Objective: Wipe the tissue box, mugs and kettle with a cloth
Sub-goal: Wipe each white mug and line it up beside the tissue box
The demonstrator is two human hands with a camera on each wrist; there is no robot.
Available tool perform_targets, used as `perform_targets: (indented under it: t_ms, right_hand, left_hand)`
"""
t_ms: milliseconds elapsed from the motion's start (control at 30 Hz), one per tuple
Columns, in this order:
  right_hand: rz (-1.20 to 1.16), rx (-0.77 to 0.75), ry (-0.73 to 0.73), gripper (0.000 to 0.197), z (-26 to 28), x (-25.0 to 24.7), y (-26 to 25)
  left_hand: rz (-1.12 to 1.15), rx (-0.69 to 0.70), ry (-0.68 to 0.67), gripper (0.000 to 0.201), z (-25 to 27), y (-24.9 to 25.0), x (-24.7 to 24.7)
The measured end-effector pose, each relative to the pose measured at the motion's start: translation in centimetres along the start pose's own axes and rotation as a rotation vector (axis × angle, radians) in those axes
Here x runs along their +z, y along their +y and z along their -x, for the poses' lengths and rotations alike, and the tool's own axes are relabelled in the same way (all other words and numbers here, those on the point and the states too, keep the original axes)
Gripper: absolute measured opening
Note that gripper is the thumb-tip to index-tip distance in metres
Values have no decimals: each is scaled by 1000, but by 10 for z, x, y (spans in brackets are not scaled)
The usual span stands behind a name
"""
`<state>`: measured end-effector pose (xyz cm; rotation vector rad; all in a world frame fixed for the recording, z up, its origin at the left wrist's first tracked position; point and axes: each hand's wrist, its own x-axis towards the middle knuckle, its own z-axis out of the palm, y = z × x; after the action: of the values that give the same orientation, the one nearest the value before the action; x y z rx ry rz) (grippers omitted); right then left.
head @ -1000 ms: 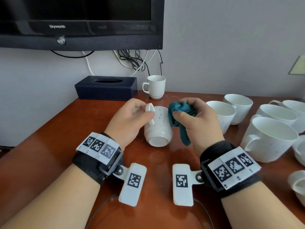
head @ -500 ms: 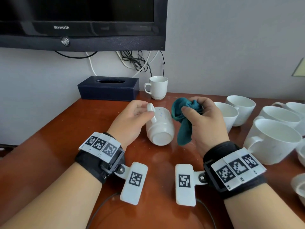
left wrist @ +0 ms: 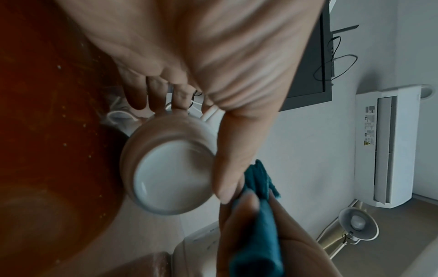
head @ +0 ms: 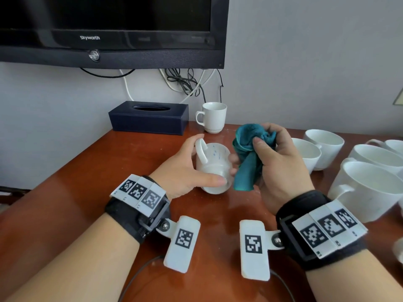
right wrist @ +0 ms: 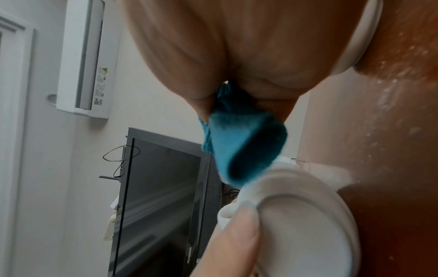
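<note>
Presently the white mug (head: 212, 168) is tipped on its side above the wooden table (head: 65, 192), its long axis running away from the camera, base toward the wearer and mouth toward the wall, handle uppermost. The left hand (head: 185, 171) grips it, thumb lying along the near base rim and fingers curled over the far side. The right hand (head: 281, 168) is closed around a bunched teal cloth (head: 248, 158), a loose tail hanging down just beside the mug's right flank; whether cloth touches mug cannot be told. The upright mugs to the right (head: 368, 188) show empty white interiors. A dark tissue box (head: 148, 120) sits at the wall, a further mug (head: 213, 117) beside it
</note>
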<state>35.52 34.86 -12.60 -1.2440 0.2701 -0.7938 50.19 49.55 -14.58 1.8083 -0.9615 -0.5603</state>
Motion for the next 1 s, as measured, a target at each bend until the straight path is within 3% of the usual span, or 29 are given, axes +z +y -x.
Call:
perform_targets:
  t_ms: [233,367,533,833,1000]
  right_hand:
    - [-48,-31,-5,28,2,-1,-5]
    - [-186,61,-59,35,1,-2,-8]
    - [-257,106,-186,73,1,-2,-7]
    - [-226,65,-135,43,2,-3,-3]
    - [57,-60,-16,34,-1,-7,-1]
  left_hand:
    - [-48,-3,0,123,-1,-1,-2]
    - [-59,8,16,118,-2,-2,-2]
    - [-39,24,19,118,-2,-4,-2]
    - [-41,44,37,107,-2,-4,-2]
    - [-107,93,55,98,0,-1,-2]
